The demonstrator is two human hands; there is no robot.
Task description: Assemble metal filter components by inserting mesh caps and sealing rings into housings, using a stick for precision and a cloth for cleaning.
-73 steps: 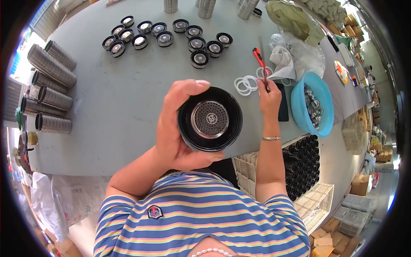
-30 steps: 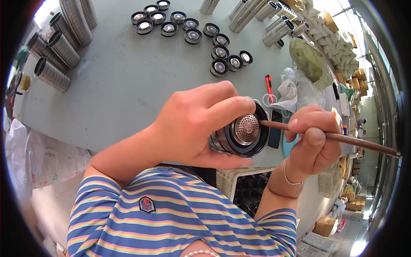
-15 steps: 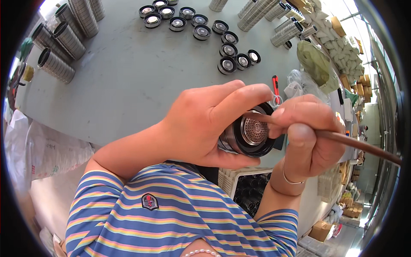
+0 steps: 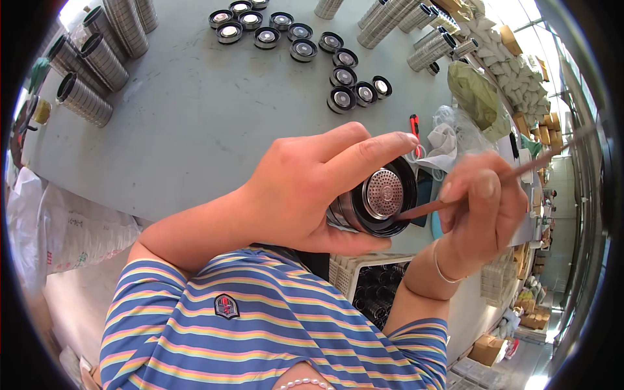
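Observation:
A round black lid (image 4: 405,177), its side dark and glossy, sits tilted in my left hand (image 4: 296,179). My thumb supports it from below, and the index finger reaches over its top edge. Set in its middle is a metal strainer disc (image 4: 385,193) full of small holes, facing right. My right hand (image 4: 486,203) pinches a thin brown stick (image 4: 426,208). The stick's tip rests at the lower right of the lid's inner rim, beside the strainer. Its far end slants up to the right and is blurred.
Several similar black lids (image 4: 303,50) stand across the far grey table (image 4: 175,130). Stacks of metal rings (image 4: 88,104) rise at left and far right. A red cutter (image 4: 414,127) and clear plastic bags (image 4: 465,133) lie beyond my hands. Below the table edge, a crate (image 4: 344,276) holds dark round parts.
The stick's tip has gone from the upper left of the strainer to the lower right rim. My right hand has turned, swinging the far end upward. My left hand keeps its hold.

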